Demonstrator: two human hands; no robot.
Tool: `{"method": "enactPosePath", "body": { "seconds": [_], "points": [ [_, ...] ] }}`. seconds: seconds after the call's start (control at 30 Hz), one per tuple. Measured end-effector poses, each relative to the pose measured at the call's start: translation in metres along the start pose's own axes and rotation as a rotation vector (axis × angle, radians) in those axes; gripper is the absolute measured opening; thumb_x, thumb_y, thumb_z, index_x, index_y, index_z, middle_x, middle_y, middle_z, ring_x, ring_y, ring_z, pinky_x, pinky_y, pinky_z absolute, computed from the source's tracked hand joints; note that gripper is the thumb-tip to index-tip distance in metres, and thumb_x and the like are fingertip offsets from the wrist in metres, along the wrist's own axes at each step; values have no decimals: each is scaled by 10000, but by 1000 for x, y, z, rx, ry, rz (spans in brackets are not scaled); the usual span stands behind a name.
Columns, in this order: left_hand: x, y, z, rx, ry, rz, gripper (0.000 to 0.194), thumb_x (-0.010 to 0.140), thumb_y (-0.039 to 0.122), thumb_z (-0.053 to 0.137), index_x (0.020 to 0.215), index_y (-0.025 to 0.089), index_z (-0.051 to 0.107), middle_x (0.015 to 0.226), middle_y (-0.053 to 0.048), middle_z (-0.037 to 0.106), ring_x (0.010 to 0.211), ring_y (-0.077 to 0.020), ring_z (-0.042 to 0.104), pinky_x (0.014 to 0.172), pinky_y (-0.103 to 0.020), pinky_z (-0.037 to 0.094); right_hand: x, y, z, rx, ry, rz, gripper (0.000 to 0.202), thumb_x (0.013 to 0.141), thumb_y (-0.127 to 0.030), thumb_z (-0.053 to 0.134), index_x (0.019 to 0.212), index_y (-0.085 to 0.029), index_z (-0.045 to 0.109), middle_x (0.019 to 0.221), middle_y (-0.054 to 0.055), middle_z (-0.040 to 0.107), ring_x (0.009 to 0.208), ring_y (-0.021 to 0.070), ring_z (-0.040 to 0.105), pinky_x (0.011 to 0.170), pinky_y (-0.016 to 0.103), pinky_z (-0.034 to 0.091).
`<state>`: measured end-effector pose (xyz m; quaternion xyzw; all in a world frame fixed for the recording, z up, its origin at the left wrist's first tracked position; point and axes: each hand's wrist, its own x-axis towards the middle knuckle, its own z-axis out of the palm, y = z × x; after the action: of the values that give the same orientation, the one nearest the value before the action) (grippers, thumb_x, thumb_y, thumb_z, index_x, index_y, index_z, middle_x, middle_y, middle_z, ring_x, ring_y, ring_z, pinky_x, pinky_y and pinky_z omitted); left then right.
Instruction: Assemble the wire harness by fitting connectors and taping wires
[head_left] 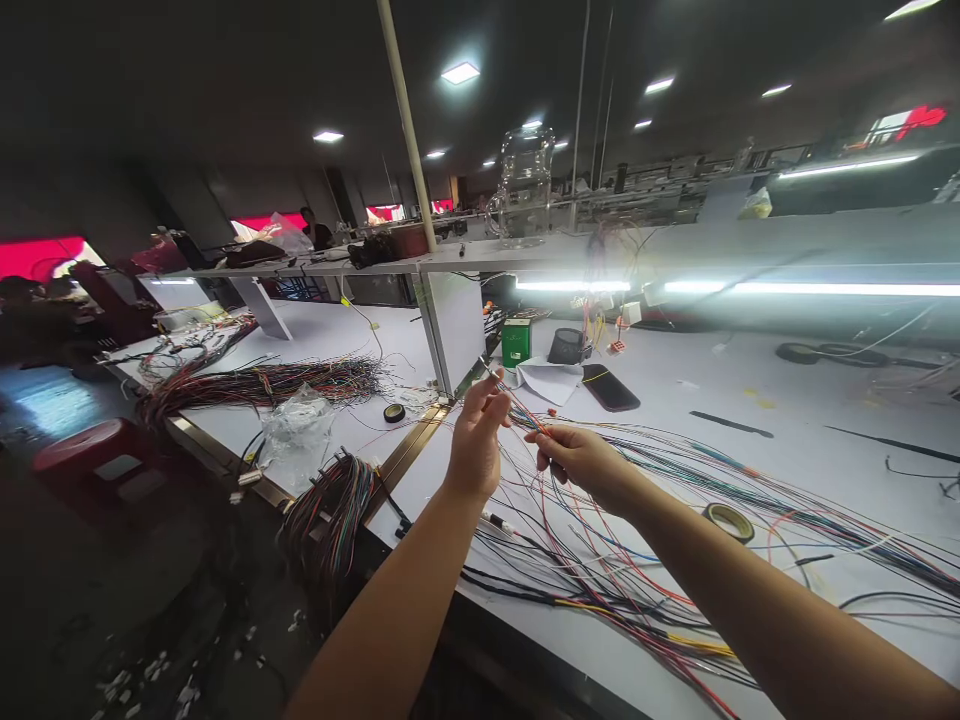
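Observation:
My left hand (478,435) is raised above the white bench, its fingers closed around the end of a thin wire bundle with a pale tip sticking up. Just to its right, my right hand (581,460) pinches red and other coloured wires (529,415) that run between the two hands. Below both hands, loose wires (555,545) spread over the bench, black, red, blue and white. A longer bundle of green, blue and black wires (697,480) stretches away to the right, behind my right forearm.
A tape roll (729,522) lies right of my right forearm. Behind the hands are a green box (516,342), a phone (609,388) and white paper (550,381). A cut wire bundle (334,510) hangs over the left edge. A glass jug (525,190) stands on the shelf (457,265).

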<state>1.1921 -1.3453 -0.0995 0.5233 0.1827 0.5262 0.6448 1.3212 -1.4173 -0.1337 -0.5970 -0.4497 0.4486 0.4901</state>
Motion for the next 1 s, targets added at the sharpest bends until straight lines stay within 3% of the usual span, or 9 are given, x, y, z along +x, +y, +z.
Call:
{"method": "enactPosePath", "body": {
  "seconds": [0.1, 0.2, 0.27, 0.37, 0.47, 0.57, 0.73, 0.83, 1.0],
  "points": [
    [2, 3, 0, 112, -60, 10, 206, 790, 359, 663, 911, 195, 693, 900, -12, 567, 650, -64, 435, 666, -215, 385, -2, -3, -3, 59, -36, -2, 310, 792, -394, 599, 993, -159, 608, 659, -20, 543, 491, 65, 396, 459, 215, 270],
    [2, 3, -6, 7, -67, -21, 200, 834, 374, 605, 874, 180, 632, 842, -19, 607, 592, -64, 459, 625, -220, 398, -4, -6, -10, 216, -127, -21, 440, 720, -432, 694, 1071, -196, 573, 624, -68, 429, 480, 49, 310, 431, 196, 190],
    [-1, 2, -14, -79, -38, -45, 193, 853, 375, 578, 888, 185, 586, 819, -26, 632, 569, -68, 485, 608, -224, 407, -5, -7, -14, 240, -126, -38, 439, 759, -532, 625, 1054, -211, 563, 604, -79, 371, 461, 51, 241, 418, 198, 146],
    [-13, -1, -27, -116, 6, -105, 176, 851, 356, 589, 897, 188, 559, 715, -4, 613, 533, -74, 492, 563, -216, 402, -5, -9, -17, 63, -57, -76, 437, 849, -596, 440, 950, -198, 589, 612, -50, 418, 468, 71, 293, 427, 206, 224],
    [-28, -2, -41, -148, 77, -134, 162, 838, 334, 610, 890, 189, 561, 639, 28, 550, 528, -74, 478, 537, -205, 401, -4, -16, -29, -214, 36, -211, 338, 819, -510, 542, 806, -191, 653, 813, 33, 555, 669, 118, 484, 597, 252, 386],
    [-40, 0, -59, -143, 171, -135, 170, 811, 330, 642, 869, 191, 563, 598, 45, 507, 499, -67, 449, 507, -198, 398, -6, -30, -56, -602, 247, -378, 275, 824, -436, 549, 764, -206, 687, 926, 57, 577, 794, 154, 524, 727, 294, 401],
    [-54, 3, -84, -51, 319, -195, 186, 790, 335, 659, 865, 190, 569, 561, 64, 462, 440, -55, 398, 445, -184, 369, -8, -46, -97, -661, 391, -189, 458, 906, -540, 349, 938, -204, 659, 621, 7, 562, 540, 125, 478, 538, 268, 370],
    [-62, 11, -75, -47, 314, -215, 185, 785, 329, 662, 860, 188, 571, 545, 73, 446, 413, -42, 367, 423, -171, 348, 3, -42, -96, -876, 421, -163, 473, 919, -534, 326, 938, -190, 650, 741, 54, 643, 663, 165, 564, 601, 289, 402],
    [-69, 35, -36, -96, 127, -128, 164, 814, 326, 635, 899, 221, 543, 652, 36, 577, 524, -82, 513, 545, -219, 450, 20, -28, -70, -1021, 281, -71, 382, 800, -441, 599, 1000, -122, 662, 897, 163, 676, 831, 292, 610, 680, 381, 447]
  ]
}}
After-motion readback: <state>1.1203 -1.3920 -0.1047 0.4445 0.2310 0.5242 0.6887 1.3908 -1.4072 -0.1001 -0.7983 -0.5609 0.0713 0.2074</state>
